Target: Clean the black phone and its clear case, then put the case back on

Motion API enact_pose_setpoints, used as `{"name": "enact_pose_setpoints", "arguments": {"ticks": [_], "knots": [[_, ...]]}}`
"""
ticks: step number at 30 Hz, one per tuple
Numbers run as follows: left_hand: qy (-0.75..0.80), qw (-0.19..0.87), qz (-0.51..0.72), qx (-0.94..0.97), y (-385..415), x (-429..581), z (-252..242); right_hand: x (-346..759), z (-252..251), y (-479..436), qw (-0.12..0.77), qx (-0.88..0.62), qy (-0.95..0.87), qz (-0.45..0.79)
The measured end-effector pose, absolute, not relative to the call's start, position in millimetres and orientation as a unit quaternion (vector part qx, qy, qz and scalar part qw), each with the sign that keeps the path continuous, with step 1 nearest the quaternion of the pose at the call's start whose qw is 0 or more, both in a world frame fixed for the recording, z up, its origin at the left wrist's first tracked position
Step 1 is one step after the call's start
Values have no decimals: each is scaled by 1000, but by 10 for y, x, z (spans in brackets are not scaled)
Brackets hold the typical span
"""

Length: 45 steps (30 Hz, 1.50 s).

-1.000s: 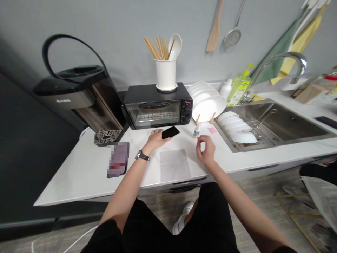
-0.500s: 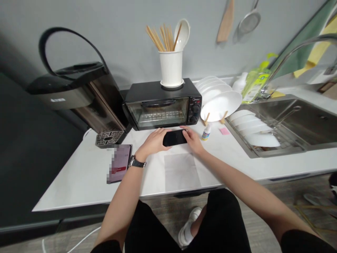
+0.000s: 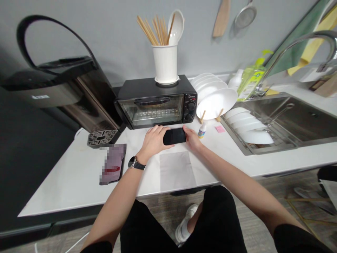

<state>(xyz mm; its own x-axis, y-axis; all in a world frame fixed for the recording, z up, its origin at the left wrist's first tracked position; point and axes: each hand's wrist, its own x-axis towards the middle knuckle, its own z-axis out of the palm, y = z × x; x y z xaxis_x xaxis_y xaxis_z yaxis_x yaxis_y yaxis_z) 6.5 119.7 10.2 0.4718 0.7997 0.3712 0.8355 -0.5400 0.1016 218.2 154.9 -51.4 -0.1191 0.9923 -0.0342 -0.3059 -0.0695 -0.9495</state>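
Note:
A black phone (image 3: pixel 174 136) is held just above the white counter (image 3: pixel 65 179), in front of the toaster oven (image 3: pixel 155 102). My left hand (image 3: pixel 153 140), with a watch on the wrist, grips the phone's left end. My right hand (image 3: pixel 192 138) grips its right end. A grey square cloth (image 3: pixel 177 170) lies flat on the counter just below the phone. A small white dropper bottle (image 3: pixel 202 130) stands to the right of my right hand.
A pixelated dark item (image 3: pixel 112 164) lies left of the cloth. A black water dispenser (image 3: pixel 65 88) stands at far left. A white utensil holder (image 3: pixel 165 63) sits on the oven. Stacked white plates (image 3: pixel 216 98), a pink note (image 3: pixel 219 129) and a sink (image 3: pixel 289 119) with bowls are at right.
My right hand came over from near the dropper bottle and took the phone's right end. The phone turned level between both hands. The camera view shifted slightly.

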Motion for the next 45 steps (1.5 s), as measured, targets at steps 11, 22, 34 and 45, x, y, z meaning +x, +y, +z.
{"name": "enact_pose_setpoints", "arguments": {"ticks": [11, 22, 34, 45], "knots": [[-468, 39, -195, -861, 1171, 37, 112, 2163, -480, 1501, 529, -386, -415, 632], [-445, 41, -198, -872, 1119, 46, 162, 2099, -539, 1498, 578, -416, -386, 587], [-487, 55, -233, -840, 1160, -1, 184, 2084, -280, 1342, 514, -320, -356, 712], [-599, 38, -283, -748, 1062, 315, 68, 2049, -324, 1339, 592, -347, -383, 618]]}}
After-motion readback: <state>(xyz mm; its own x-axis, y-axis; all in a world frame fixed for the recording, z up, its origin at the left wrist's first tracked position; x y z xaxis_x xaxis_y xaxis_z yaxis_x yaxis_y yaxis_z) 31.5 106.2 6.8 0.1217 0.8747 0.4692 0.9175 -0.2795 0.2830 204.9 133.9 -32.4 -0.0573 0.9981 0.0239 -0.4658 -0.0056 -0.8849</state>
